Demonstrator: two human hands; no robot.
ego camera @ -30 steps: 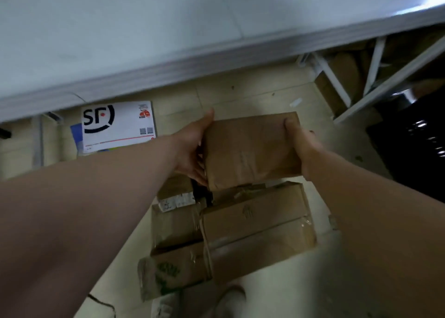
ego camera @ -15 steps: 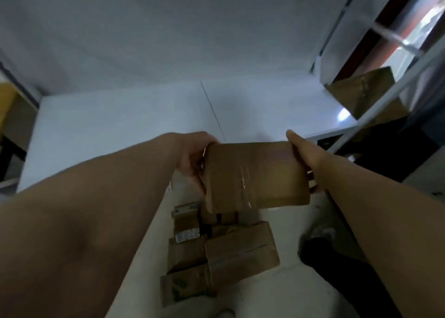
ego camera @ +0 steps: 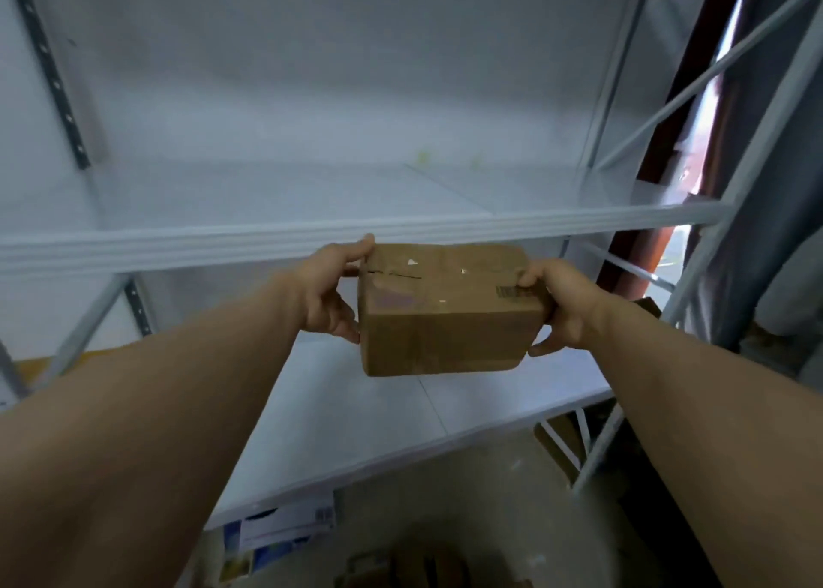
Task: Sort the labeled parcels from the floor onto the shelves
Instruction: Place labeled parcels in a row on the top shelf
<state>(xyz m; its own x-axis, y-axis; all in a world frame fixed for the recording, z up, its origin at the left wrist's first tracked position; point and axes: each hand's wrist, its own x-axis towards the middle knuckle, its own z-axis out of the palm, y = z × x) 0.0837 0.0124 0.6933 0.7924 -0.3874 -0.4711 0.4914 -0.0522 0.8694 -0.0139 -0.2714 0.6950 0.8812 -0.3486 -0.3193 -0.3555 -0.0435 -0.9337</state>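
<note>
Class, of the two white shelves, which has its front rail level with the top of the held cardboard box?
The upper shelf: its rail runs just behind the cardboard box's top edge; the lower shelf lies beneath the box.

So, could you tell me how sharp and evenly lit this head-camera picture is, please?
Head view: box, left hand and right hand fairly sharp; shelf edge slightly bowed by the wide lens; bright glare from the gap at right; floor below dim and blurred.
</note>
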